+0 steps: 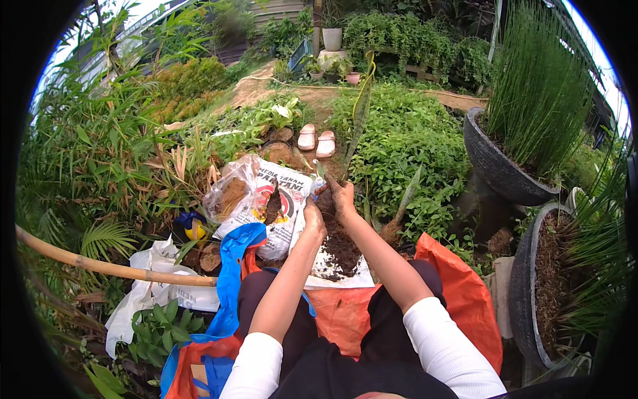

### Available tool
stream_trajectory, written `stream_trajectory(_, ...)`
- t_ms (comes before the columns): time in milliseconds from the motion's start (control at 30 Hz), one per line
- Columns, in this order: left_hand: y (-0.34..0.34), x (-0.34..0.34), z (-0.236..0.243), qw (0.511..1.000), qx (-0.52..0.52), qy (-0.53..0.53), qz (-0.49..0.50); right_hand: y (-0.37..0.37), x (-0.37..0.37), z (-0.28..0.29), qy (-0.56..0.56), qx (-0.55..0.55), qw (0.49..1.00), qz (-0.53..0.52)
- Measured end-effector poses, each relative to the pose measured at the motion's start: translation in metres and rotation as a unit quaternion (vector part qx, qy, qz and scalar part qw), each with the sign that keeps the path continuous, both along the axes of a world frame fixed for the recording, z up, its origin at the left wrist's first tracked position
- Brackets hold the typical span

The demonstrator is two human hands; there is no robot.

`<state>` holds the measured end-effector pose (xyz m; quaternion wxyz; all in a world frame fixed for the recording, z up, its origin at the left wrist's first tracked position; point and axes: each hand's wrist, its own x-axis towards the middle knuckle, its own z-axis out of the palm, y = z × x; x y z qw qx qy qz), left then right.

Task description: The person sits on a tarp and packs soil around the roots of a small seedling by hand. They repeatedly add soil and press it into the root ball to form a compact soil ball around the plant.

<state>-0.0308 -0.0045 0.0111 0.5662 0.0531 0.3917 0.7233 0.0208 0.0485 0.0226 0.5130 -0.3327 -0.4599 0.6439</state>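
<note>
Both hands meet in front of me, above a white sheet (361,274) with dark soil (344,250) heaped on it. A long, mottled snake plant leaf (361,110) rises from my right hand (343,201), whose fingers are closed about its base. My left hand (314,221) is closed beside it, nearest a small whitish piece (318,181) whose kind I cannot make out. What its fingers hold is hidden. Left of the hands lies a printed white planting-soil sack (282,229) with dark soil on it. Another snake plant (407,196) with a root clump stands to the right.
A clear plastic bag (232,189) of brown material sits left of the sack. Pale clogs (325,143) stand beyond it. An orange tarp (458,292) lies under my legs. A bamboo pole (113,267) juts in from the left. Large dark planters (498,159) stand at the right.
</note>
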Motion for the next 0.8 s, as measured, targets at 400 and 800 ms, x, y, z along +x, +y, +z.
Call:
stream_trajectory(400,0.003,-0.008,-0.013,0.995,0.043,-0.086,0.001,-0.004,-0.007,0.001,-0.010,0.017,0.995,0.096)
stream_trajectory(800,-0.008,-0.009,-0.010,0.997,-0.011,0.002,-0.074,-0.014,-0.006,-0.008,0.034,-0.002,0.999,0.027)
